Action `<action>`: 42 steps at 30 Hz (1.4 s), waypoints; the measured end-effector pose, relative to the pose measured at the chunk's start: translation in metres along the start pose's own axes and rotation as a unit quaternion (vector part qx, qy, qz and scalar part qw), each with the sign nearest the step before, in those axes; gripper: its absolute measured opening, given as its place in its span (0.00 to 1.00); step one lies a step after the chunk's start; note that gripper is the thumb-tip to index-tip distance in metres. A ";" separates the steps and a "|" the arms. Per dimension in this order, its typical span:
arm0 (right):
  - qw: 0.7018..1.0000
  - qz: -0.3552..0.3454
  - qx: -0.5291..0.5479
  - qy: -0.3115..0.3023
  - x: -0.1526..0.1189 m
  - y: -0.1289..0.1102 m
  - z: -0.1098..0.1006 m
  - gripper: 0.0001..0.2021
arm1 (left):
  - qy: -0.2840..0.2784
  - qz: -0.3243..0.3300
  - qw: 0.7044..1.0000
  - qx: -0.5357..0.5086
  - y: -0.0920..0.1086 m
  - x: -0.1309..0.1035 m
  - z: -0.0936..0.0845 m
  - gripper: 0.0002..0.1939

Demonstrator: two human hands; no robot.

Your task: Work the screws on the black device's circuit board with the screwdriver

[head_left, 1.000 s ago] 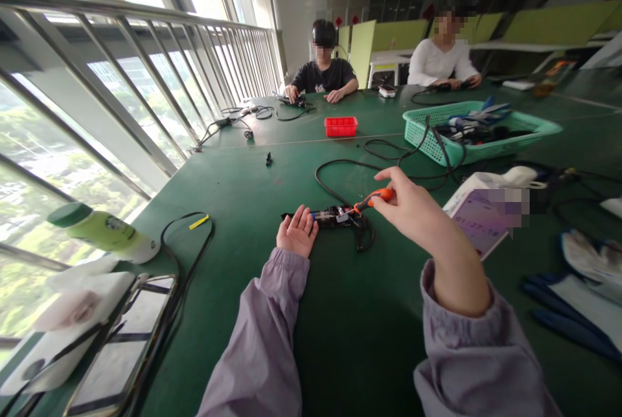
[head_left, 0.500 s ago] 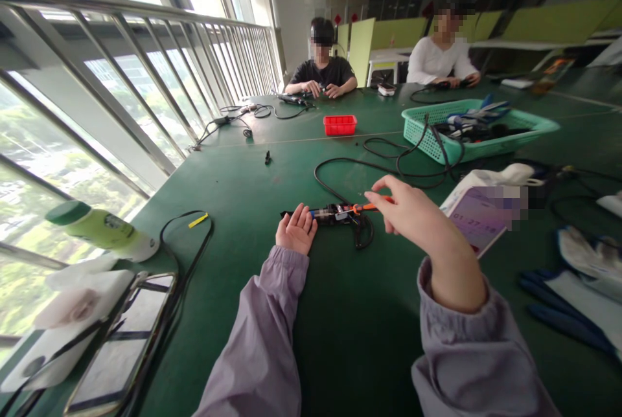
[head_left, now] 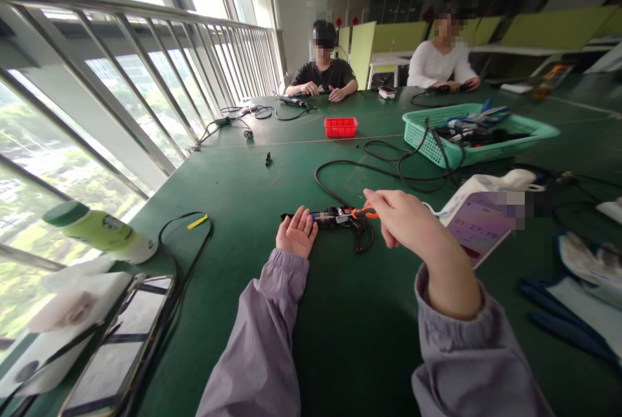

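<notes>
A slim black corded tool (head_left: 330, 217) with a blue band and exposed metallic parts lies across the green table in front of me. My left hand (head_left: 297, 232) rests palm up at its left end, fingers stretched out and touching or just beside it; the exact contact is hidden. My right hand (head_left: 401, 216) is closed around what look like pliers (head_left: 365, 212) with orange-and-black handles. Their metal end meets the right part of the corded tool. The palm and fingers hide the rest of the handles. A short black loop of cord (head_left: 364, 239) hangs below.
Beyond my hands are a red tray (head_left: 341, 127) and a green basket (head_left: 486, 161) of tools, with black cable trailing near it. A phone (head_left: 479, 226) leans at right by gloves (head_left: 578, 313). A bottle (head_left: 102, 232) lies at left. Two people sit opposite.
The fingers of my right hand have closed around the orange-and-black handles, and that hand has lowered slightly. My left hand stays in place.
</notes>
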State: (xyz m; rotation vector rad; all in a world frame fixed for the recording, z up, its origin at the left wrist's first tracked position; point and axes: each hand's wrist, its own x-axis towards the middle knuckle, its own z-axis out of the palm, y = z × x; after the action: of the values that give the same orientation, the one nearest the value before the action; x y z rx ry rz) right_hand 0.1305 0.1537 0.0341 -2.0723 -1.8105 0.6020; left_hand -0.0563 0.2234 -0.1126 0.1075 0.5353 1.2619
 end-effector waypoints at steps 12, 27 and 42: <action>0.997 -0.017 -0.006 0.077 0.008 0.003 0.006 0.23 | 0.002 -0.002 1.000 -0.005 0.001 0.001 0.000 0.23; 0.999 -0.023 0.031 0.007 0.002 0.004 0.004 0.15 | -0.005 0.000 1.000 0.002 0.000 0.002 -0.003 0.22; 0.992 -0.075 0.020 0.100 0.009 0.010 0.008 0.17 | -0.005 0.004 1.000 0.008 -0.001 0.003 -0.004 0.21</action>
State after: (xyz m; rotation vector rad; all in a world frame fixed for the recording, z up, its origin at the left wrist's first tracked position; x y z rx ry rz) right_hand 0.1365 0.1607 0.0215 -1.8750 -1.8013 0.3723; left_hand -0.0568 0.2248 -0.1167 0.1303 0.5372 1.2637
